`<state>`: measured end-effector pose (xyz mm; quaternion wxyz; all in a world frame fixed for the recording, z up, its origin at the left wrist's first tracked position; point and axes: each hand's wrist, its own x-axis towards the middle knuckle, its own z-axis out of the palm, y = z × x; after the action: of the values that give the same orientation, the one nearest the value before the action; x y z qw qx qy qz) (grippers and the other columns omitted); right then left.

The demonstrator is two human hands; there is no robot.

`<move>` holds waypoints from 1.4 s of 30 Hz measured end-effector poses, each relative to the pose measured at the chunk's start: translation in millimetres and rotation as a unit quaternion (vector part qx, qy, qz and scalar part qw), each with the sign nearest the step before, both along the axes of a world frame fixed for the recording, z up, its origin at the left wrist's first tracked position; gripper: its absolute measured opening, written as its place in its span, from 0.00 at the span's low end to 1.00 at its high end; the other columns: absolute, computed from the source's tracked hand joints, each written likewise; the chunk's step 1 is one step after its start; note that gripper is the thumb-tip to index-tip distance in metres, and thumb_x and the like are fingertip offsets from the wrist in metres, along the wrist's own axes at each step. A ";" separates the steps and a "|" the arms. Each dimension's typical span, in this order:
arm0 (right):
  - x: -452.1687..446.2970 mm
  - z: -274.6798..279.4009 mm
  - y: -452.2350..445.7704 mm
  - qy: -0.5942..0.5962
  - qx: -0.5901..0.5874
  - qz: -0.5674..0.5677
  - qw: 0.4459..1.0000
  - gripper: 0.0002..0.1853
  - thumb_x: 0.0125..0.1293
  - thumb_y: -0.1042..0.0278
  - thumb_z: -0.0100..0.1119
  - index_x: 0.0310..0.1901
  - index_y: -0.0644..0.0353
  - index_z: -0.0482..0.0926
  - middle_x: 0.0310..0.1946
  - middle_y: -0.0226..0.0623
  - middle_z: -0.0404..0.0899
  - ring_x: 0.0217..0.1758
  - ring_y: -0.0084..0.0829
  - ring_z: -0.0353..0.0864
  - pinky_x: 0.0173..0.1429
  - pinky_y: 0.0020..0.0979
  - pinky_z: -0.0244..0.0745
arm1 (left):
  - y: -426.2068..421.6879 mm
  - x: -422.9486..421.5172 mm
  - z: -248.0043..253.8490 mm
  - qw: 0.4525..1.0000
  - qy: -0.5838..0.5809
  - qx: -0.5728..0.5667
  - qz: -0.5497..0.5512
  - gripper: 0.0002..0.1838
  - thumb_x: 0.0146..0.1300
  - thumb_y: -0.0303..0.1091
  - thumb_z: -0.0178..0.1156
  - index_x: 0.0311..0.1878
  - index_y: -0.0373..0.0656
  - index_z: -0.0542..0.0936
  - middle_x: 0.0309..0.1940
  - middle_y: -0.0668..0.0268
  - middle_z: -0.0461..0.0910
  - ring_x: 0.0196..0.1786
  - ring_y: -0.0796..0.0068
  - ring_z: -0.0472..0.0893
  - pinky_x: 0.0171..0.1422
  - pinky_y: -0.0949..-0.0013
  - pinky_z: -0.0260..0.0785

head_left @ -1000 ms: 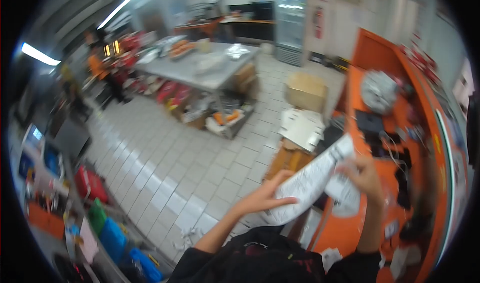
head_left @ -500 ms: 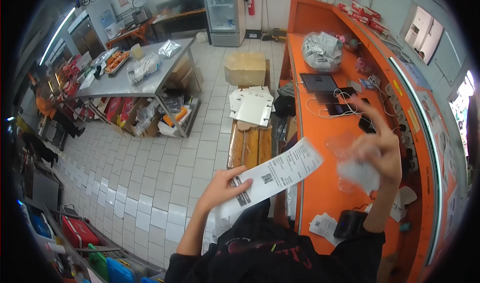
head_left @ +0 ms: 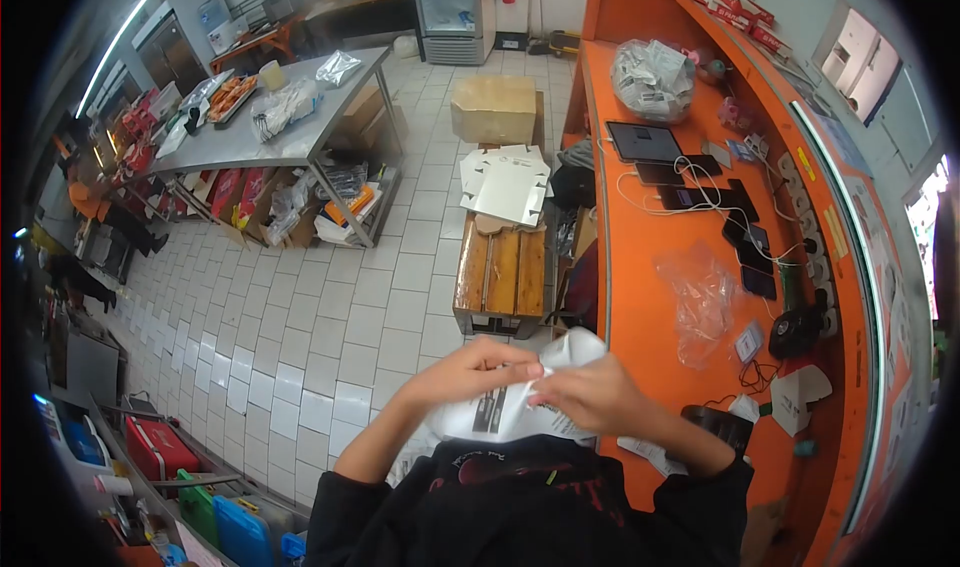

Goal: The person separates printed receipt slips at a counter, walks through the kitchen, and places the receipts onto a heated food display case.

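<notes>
Both hands meet in front of the dark shirt, at the lower middle of the view. A white printed paper slip (head_left: 490, 415) is bent between them. My left hand (head_left: 470, 372) pinches it from the left, thumb and fingers pressed together. My right hand (head_left: 595, 395) grips its other part, fingertips close to the left ones. To the right, on the orange counter (head_left: 640, 297), lie a crumpled clear plastic bag (head_left: 700, 302) and a black device (head_left: 717, 427), with more paper slips (head_left: 652, 454) beside it.
Tablets (head_left: 643, 142), phones and white cables lie farther up the counter, near a bag of crumpled paper (head_left: 653, 80). A wooden bench (head_left: 500, 272) holds flat white cardboard (head_left: 508, 187). A steel table (head_left: 330, 87) stands at upper left. Two people are at the far left.
My right hand has come down from above the counter to the paper beside my left hand. The slip, earlier stretched out, is now bent between both hands.
</notes>
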<state>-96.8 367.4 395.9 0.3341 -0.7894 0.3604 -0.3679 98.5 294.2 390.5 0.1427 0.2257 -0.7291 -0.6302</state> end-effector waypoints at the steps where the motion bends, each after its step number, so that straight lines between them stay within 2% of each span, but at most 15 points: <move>1: -1.8 -0.5 11.1 0.102 -0.141 -0.031 0.984 0.06 0.56 0.70 0.58 0.35 0.58 0.80 0.24 0.32 0.77 0.23 0.28 0.75 0.26 0.27 0.67 | 3.1 -0.5 -6.6 0.994 0.025 0.104 -0.009 0.16 0.65 0.42 0.48 0.32 0.39 0.77 0.14 0.63 0.67 0.20 0.80 0.67 0.27 0.76 0.58; 4: -8.0 15.5 20.8 0.190 -0.298 -0.062 0.933 0.05 0.54 0.72 0.58 0.34 0.60 0.78 0.23 0.30 0.77 0.20 0.22 0.75 0.21 0.24 0.65 | -3.1 -5.4 -16.8 0.978 0.031 0.107 0.176 0.15 0.66 0.41 0.48 0.34 0.38 0.77 0.18 0.71 0.71 0.24 0.89 0.68 0.28 0.77 0.62; 7: -14.3 -3.7 11.4 -0.079 -0.113 -0.062 0.988 0.04 0.54 0.73 0.60 0.32 0.60 0.77 0.23 0.32 0.78 0.18 0.30 0.76 0.23 0.28 0.68 | -5.8 -10.0 -13.5 0.987 -0.051 0.001 0.153 0.13 0.63 0.38 0.51 0.40 0.39 0.77 0.27 0.68 0.77 0.33 0.83 0.74 0.37 0.76 0.66; 8: -17.9 -0.9 6.6 -0.035 -0.087 -0.090 0.992 0.05 0.53 0.73 0.61 0.32 0.61 0.77 0.25 0.33 0.78 0.18 0.34 0.75 0.24 0.28 0.70 | -5.7 -11.2 -12.7 0.984 -0.093 -0.054 0.141 0.13 0.62 0.37 0.52 0.43 0.39 0.77 0.32 0.66 0.80 0.37 0.81 0.77 0.42 0.76 0.68; 10: -16.5 -3.8 4.5 0.013 -0.023 -0.168 0.985 0.07 0.52 0.71 0.63 0.32 0.63 0.77 0.34 0.39 0.77 0.30 0.36 0.78 0.32 0.28 0.72 | 7.2 -19.5 -8.0 0.991 0.093 -0.057 0.079 0.15 0.56 0.32 0.59 0.48 0.42 0.75 0.37 0.67 0.81 0.42 0.75 0.79 0.46 0.72 0.69; 14: -21.0 -28.1 -9.6 0.075 -0.046 -0.174 0.981 0.22 0.49 0.69 0.68 0.45 0.66 0.72 0.45 0.44 0.69 0.55 0.38 0.66 0.52 0.30 0.66 | 14.4 -21.4 -19.1 0.983 0.041 -0.115 0.138 0.15 0.55 0.40 0.62 0.39 0.39 0.78 0.30 0.57 0.79 0.32 0.68 0.80 0.37 0.70 0.69; 16: -14.0 -14.6 -17.6 -0.127 0.256 -0.128 0.950 0.20 0.47 0.73 0.68 0.43 0.67 0.73 0.42 0.37 0.72 0.46 0.26 0.73 0.49 0.30 0.72 | 11.9 -14.0 -21.8 0.969 0.052 -0.163 0.179 0.14 0.50 0.38 0.63 0.37 0.39 0.77 0.29 0.54 0.78 0.33 0.59 0.79 0.36 0.66 0.69; 18: -51.2 -53.7 -26.8 -0.127 0.334 0.035 0.933 0.20 0.47 0.72 0.68 0.43 0.69 0.75 0.36 0.38 0.79 0.40 0.27 0.78 0.47 0.30 0.73 | 16.4 -11.1 -23.0 0.952 0.097 -0.240 0.165 0.11 0.54 0.37 0.59 0.36 0.39 0.76 0.26 0.58 0.77 0.29 0.59 0.76 0.33 0.66 0.67; 24: -41.7 -18.2 -42.2 0.004 0.259 0.027 0.965 0.07 0.56 0.75 0.60 0.35 0.69 0.79 0.31 0.34 0.79 0.34 0.22 0.74 0.39 0.26 0.69 | 19.6 9.8 -24.6 0.959 0.052 -0.199 0.195 0.14 0.60 0.43 0.54 0.36 0.41 0.74 0.25 0.58 0.76 0.30 0.60 0.77 0.32 0.65 0.66; 28: -63.8 -11.3 -67.0 -0.176 0.327 0.146 0.917 0.27 0.46 0.60 0.70 0.43 0.72 0.74 0.41 0.47 0.78 0.41 0.33 0.80 0.46 0.30 0.74 | 17.5 10.8 -14.9 0.915 0.019 -0.218 0.339 0.16 0.66 0.47 0.44 0.42 0.43 0.69 0.26 0.55 0.75 0.31 0.56 0.77 0.34 0.62 0.67; 31: -21.0 -14.2 -64.6 -0.048 0.272 0.089 0.957 0.18 0.49 0.68 0.67 0.40 0.68 0.78 0.34 0.32 0.79 0.36 0.18 0.75 0.41 0.24 0.71 | 16.4 -6.2 -9.9 0.912 -0.003 -0.228 0.342 0.15 0.66 0.46 0.43 0.47 0.44 0.63 0.28 0.52 0.76 0.28 0.49 0.77 0.32 0.57 0.69; 34: -8.3 -3.9 -63.9 -0.025 0.238 0.062 0.969 0.11 0.49 0.74 0.67 0.36 0.65 0.80 0.31 0.28 0.79 0.34 0.16 0.73 0.38 0.23 0.69 | 6.5 -18.6 -19.6 0.888 0.071 -0.325 0.319 0.13 0.64 0.38 0.48 0.48 0.43 0.62 0.24 0.59 0.75 0.27 0.58 0.79 0.31 0.62 0.70; 35: -22.9 5.8 -64.6 -0.034 0.189 0.007 0.981 0.12 0.49 0.73 0.67 0.36 0.66 0.80 0.31 0.29 0.79 0.35 0.17 0.73 0.39 0.23 0.69 | 8.2 -16.5 7.1 0.949 0.015 -0.085 0.304 0.18 0.60 0.40 0.52 0.48 0.42 0.62 0.30 0.55 0.78 0.31 0.59 0.80 0.32 0.64 0.69; 38: -96.9 36.2 -53.8 -0.036 0.131 -0.188 0.973 0.12 0.51 0.71 0.66 0.37 0.68 0.79 0.31 0.32 0.79 0.35 0.19 0.74 0.39 0.23 0.69 | -0.1 -13.1 -28.0 0.980 0.084 -0.066 0.166 0.31 0.51 0.43 0.66 0.55 0.45 0.62 0.34 0.63 0.80 0.38 0.72 0.80 0.45 0.72 0.69; 42: -182.5 57.0 -13.4 -0.001 0.161 -0.265 0.951 0.11 0.54 0.70 0.61 0.36 0.70 0.79 0.32 0.33 0.79 0.34 0.19 0.74 0.40 0.24 0.68 | 6.5 -13.7 -38.5 0.992 -0.017 -0.033 0.120 0.15 0.54 0.39 0.64 0.38 0.39 0.76 0.27 0.67 0.79 0.34 0.78 0.79 0.40 0.75 0.69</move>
<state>-279.3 354.0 452.9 0.3472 -0.6007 0.6111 -0.3810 84.8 300.7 352.0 0.2123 0.3173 -0.7193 -0.5804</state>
